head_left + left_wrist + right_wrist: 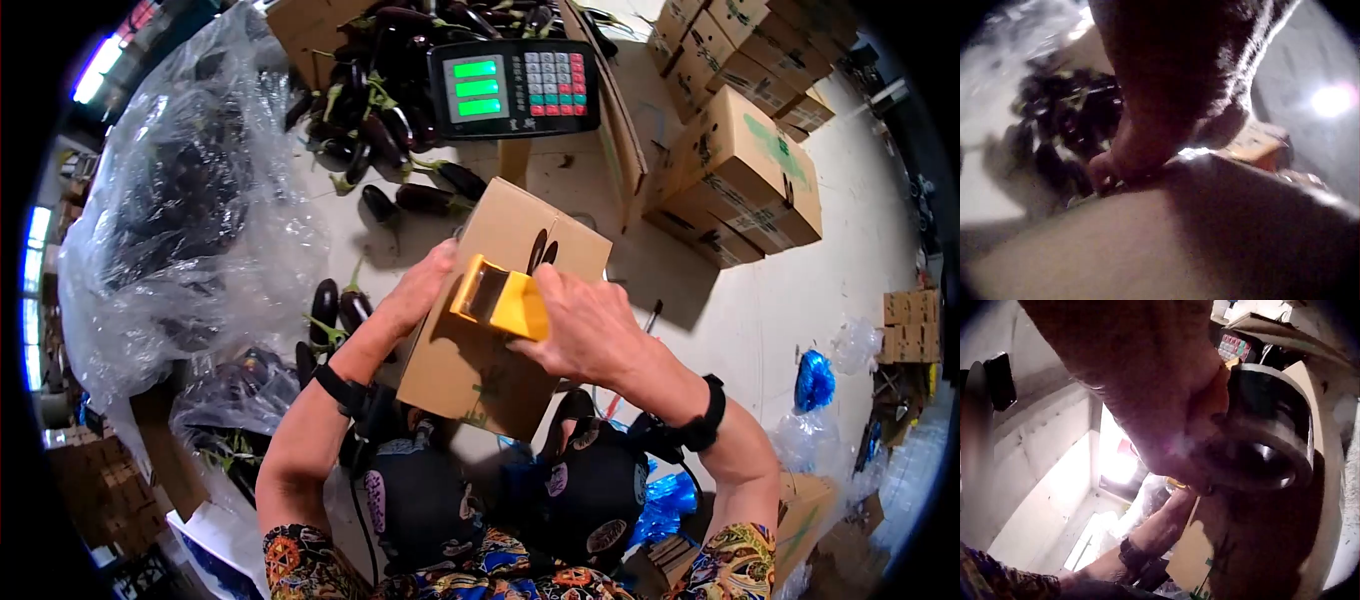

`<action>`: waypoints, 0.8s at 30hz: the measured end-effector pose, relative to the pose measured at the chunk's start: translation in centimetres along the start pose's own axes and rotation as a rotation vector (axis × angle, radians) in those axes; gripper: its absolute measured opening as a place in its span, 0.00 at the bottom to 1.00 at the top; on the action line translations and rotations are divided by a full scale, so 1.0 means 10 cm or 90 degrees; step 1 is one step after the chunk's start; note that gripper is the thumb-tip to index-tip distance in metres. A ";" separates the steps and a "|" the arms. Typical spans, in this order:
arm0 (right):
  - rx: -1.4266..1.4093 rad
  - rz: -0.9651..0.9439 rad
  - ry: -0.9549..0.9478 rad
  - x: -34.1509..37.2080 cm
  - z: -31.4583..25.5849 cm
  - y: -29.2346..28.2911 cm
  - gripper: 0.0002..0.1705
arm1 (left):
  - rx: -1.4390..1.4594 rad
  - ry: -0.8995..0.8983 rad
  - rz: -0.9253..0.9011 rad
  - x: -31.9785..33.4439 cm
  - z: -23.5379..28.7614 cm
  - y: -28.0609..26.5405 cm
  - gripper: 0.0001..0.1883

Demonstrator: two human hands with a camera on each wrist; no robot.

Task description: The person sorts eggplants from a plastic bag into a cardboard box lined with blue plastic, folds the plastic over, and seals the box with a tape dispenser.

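A cardboard box [455, 365] stands tilted in front of the person's knees, two dark oval marks on its upper face. My right hand [592, 325] grips a yellow tape dispenser [520, 305] over that face. In the right wrist view the dispenser's large roll of tape [1272, 419] shows close to the cardboard. Along the box's left upper edge, my left hand [422, 288] holds the box; in the left wrist view one finger [1102, 174] bends at the edge. The other left fingertips are hidden.
Beyond the box is a scale display [515, 90] with green screens. Many eggplants [385, 130] lie piled behind and left of it. Clear plastic sheeting [190, 230] covers the left side. Closed cartons [740, 175] stand at the right, and blue plastic [665, 505] lies by the right knee.
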State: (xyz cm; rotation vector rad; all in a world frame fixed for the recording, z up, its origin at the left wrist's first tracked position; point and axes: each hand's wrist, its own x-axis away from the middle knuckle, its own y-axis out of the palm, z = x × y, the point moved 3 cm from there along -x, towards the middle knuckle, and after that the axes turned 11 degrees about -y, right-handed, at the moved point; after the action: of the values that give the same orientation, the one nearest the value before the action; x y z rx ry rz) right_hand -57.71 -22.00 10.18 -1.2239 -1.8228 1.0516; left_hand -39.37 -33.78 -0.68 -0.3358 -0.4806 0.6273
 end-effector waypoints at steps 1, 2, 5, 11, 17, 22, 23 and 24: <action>0.004 0.000 -0.011 -0.10 -0.04 0.01 0.32 | 0.067 -0.030 0.018 -0.03 -0.08 -0.03 0.29; -0.002 -0.014 -0.015 -0.19 -0.09 -0.01 0.32 | 0.135 -0.057 0.036 -0.07 -0.22 -0.03 0.27; 0.006 -0.018 -0.036 -0.30 -0.13 0.01 0.32 | -0.222 0.071 0.126 -0.13 -0.60 -0.05 0.25; -0.003 -0.016 -0.027 -0.09 -0.09 0.00 0.31 | -0.164 0.007 0.213 -0.02 -0.35 -0.16 0.25; -0.001 0.035 -0.013 0.75 0.34 0.19 0.27 | -0.068 -0.139 0.206 0.04 -0.23 -0.22 0.33; -0.040 0.136 -0.016 1.17 0.80 0.79 0.30 | -0.048 -0.169 0.203 -0.03 -0.44 -0.26 0.34; -0.062 0.164 -0.028 1.23 0.87 0.88 0.31 | -0.046 -0.168 0.199 -0.01 -0.44 -0.25 0.35; -0.087 0.193 -0.040 1.30 0.92 0.97 0.32 | -0.048 -0.171 0.200 0.02 -0.47 -0.23 0.35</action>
State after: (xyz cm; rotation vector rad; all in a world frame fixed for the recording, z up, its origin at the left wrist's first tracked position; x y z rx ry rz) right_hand -66.13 -9.80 -1.15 -1.6032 -1.8181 1.1546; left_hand -35.67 -36.15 -3.51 -0.4051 -0.7169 0.9680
